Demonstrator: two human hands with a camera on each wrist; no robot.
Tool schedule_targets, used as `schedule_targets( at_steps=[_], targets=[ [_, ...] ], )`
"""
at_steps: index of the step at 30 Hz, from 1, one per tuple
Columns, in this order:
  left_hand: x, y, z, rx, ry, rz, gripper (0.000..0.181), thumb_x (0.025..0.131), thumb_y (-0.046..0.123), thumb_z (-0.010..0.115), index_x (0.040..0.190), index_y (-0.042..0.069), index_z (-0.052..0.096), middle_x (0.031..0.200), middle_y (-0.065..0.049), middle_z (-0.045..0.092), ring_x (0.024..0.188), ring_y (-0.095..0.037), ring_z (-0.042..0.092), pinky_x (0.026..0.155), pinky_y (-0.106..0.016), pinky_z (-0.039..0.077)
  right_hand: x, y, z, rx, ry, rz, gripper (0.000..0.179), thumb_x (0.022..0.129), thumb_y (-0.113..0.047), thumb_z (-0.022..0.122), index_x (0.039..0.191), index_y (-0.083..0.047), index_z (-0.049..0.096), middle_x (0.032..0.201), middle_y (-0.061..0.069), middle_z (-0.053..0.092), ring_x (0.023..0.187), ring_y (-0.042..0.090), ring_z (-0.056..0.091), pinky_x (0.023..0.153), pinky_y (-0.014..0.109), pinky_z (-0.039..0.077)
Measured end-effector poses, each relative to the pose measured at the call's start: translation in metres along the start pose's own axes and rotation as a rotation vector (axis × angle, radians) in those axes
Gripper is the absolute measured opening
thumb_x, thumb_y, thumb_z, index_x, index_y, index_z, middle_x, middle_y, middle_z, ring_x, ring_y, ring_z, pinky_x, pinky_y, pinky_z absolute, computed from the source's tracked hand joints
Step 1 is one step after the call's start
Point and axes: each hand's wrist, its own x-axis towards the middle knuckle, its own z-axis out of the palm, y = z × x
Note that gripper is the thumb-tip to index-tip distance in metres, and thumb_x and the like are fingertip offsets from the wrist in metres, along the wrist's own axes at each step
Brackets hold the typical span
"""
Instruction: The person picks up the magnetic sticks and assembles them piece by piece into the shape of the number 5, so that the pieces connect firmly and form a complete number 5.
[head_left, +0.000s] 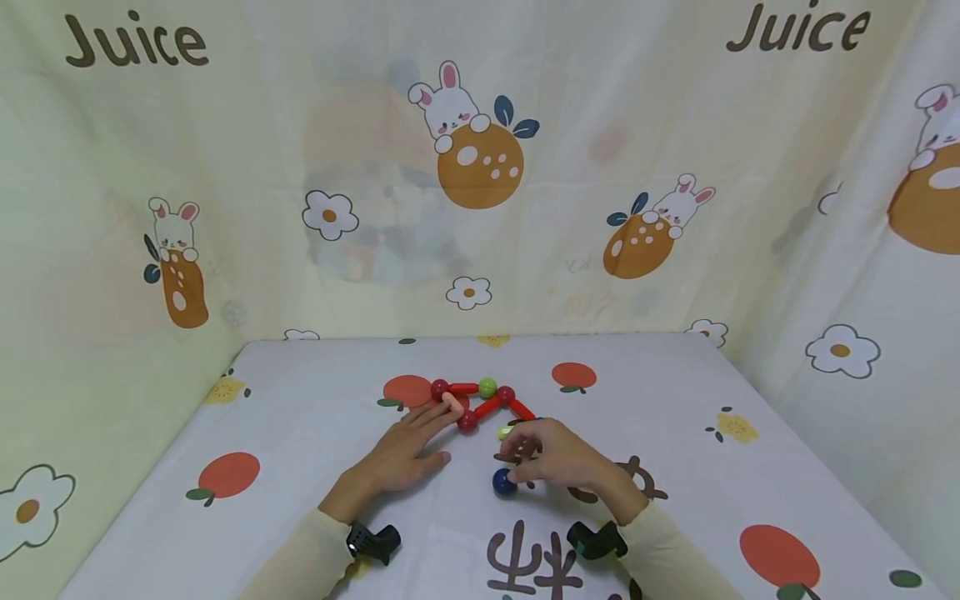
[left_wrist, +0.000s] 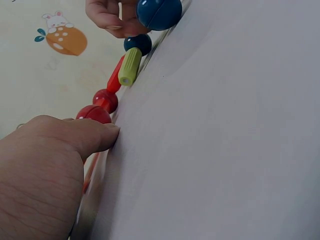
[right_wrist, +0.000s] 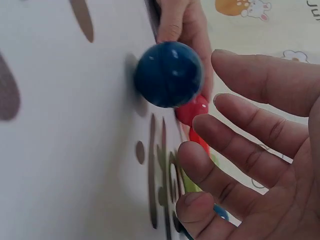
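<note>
Red rods (head_left: 487, 408) join dark red balls (head_left: 467, 422) and a green ball (head_left: 487, 387) into an angular chain of ball-and-rod pieces. My left hand (head_left: 408, 450) lies at its left side, fingers extended onto a pale orange rod (head_left: 452, 402), its thumb held apart. A loose dark blue ball (head_left: 504, 482) rests on the table just left of my right hand (head_left: 558, 454). In the right wrist view, that hand's fingers (right_wrist: 220, 135) are loosely bent around bare space beside the ball. Past it lie a yellow-green rod (left_wrist: 130, 66) and a second blue ball (left_wrist: 140, 44), largely hidden in the head view.
A pale cloth with printed fruit and dark lettering covers the table (head_left: 300, 533). Behind and at the sides hang printed curtains (head_left: 375, 275). Dark wrist-worn devices sit at the left sleeve (head_left: 300, 550) and right sleeve (head_left: 667, 550).
</note>
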Motion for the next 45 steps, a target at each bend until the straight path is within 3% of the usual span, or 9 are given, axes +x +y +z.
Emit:
schedule_targets(
  at_steps=[7,12,18,24,29,33,36,45],
  targets=[
    [0.0,0.0,0.001,0.005,0.004,-0.014,0.071,0.097,0.037,0.064,0.16,0.034,0.031,0.168,0.008,0.022,0.154,-0.029,0.02,0.118,-0.062,0.022,-0.003,-0.001,-0.006,-0.018,0.062,-0.019,0.023,0.089,-0.015,0.077,0.11,-0.007,0.071,0.103,0.006,0.07,0.088,0.021,0.06,0.073,0.032,0.053],
    [0.0,0.0,0.002,0.011,0.001,-0.011,0.071,0.097,0.036,0.065,0.16,0.033,0.031,0.168,0.008,0.023,0.154,-0.029,0.02,0.118,-0.062,0.023,-0.003,-0.001,-0.007,-0.066,0.157,0.008,0.02,0.092,-0.014,0.075,0.11,-0.01,0.071,0.099,0.001,0.068,0.086,0.021,0.059,0.071,0.033,0.052],
    [0.0,0.001,0.001,0.017,0.003,-0.013,0.071,0.097,0.036,0.065,0.16,0.033,0.032,0.168,0.008,0.023,0.154,-0.03,0.02,0.118,-0.061,0.022,0.0,0.002,-0.006,-0.183,0.272,0.057,0.029,0.091,-0.011,0.076,0.119,-0.011,0.07,0.101,0.001,0.066,0.079,0.019,0.055,0.063,0.031,0.051],
    [-0.001,0.0,0.001,0.021,0.002,-0.017,0.071,0.097,0.037,0.065,0.16,0.033,0.032,0.168,0.008,0.022,0.154,-0.028,0.02,0.118,-0.061,0.023,0.003,0.004,-0.005,-0.239,0.307,0.085,0.038,0.09,-0.011,0.076,0.127,-0.011,0.067,0.11,0.005,0.066,0.079,0.018,0.054,0.065,0.03,0.051],
    [-0.001,0.0,0.001,0.014,-0.004,-0.021,0.071,0.097,0.036,0.065,0.16,0.033,0.032,0.168,0.009,0.022,0.154,-0.029,0.02,0.119,-0.061,0.022,0.006,0.003,-0.003,-0.287,0.325,0.096,0.047,0.09,-0.013,0.075,0.135,-0.012,0.063,0.126,0.007,0.066,0.086,0.02,0.057,0.075,0.036,0.055],
    [-0.001,0.0,0.001,0.01,-0.008,-0.023,0.071,0.097,0.037,0.065,0.16,0.034,0.031,0.168,0.009,0.022,0.155,-0.029,0.019,0.119,-0.06,0.021,0.01,0.004,-0.002,-0.348,0.337,0.079,0.046,0.091,-0.015,0.074,0.135,-0.012,0.064,0.136,0.006,0.063,0.115,0.026,0.061,0.099,0.049,0.051],
    [-0.001,0.001,0.001,0.013,-0.003,-0.018,0.071,0.097,0.036,0.065,0.16,0.033,0.032,0.168,0.008,0.022,0.154,-0.029,0.02,0.119,-0.06,0.021,0.012,0.005,-0.002,-0.381,0.359,0.068,0.04,0.091,-0.018,0.075,0.13,-0.012,0.067,0.134,0.006,0.063,0.129,0.029,0.055,0.106,0.053,0.045],
    [0.0,0.001,0.001,0.021,-0.001,-0.013,0.07,0.097,0.037,0.065,0.16,0.033,0.032,0.168,0.008,0.022,0.154,-0.028,0.02,0.119,-0.06,0.022,0.015,0.012,-0.002,-0.375,0.361,0.076,0.029,0.09,-0.021,0.078,0.118,-0.012,0.073,0.117,0.003,0.068,0.111,0.023,0.059,0.099,0.048,0.05]
  ],
)
